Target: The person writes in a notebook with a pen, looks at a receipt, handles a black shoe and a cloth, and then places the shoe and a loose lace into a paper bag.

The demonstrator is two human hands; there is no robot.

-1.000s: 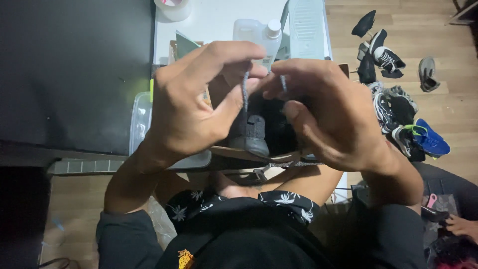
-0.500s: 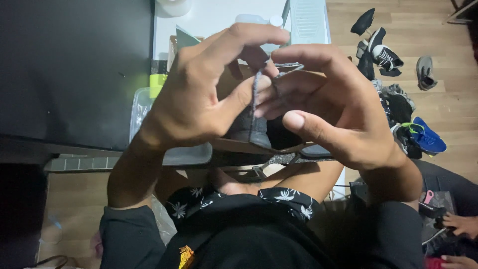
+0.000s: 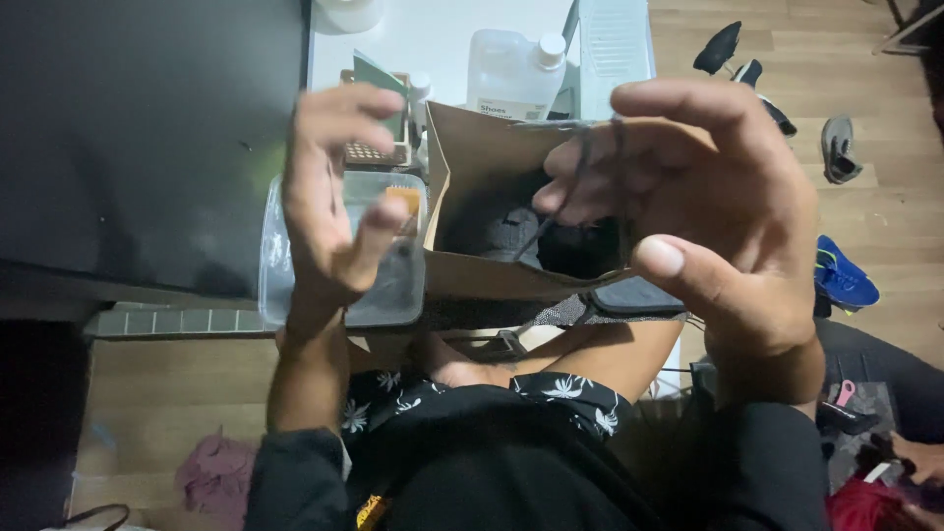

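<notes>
Fingers of the right hand (image 3: 708,206) curl inward and pinch a thin dark cord (image 3: 575,182) that runs from the fingertips down into an open brown paper bag (image 3: 482,157); the thumb juts out toward the camera, apart from the other fingers. Across from it, the left hand (image 3: 329,197) is raised with its palm turned inward, fingers loosely spread and slightly bent, holding nothing, just left of the bag's edge. That bag stands upright in front of the person's lap, its mouth wide, and a dark grey shoe (image 3: 506,231) lies at the bottom of it, partly in shadow. Behind the left hand sits a clear plastic container (image 3: 388,295), touching the bag's left side. Farther back on the white table (image 3: 433,34) stands a translucent plastic jug (image 3: 511,74) with a white cap, close behind the bag's rear wall. On the wooden floor (image 3: 865,88) to the right lie several loose shoes, among them a blue shoe (image 3: 841,275) well apart from the bag.
</notes>
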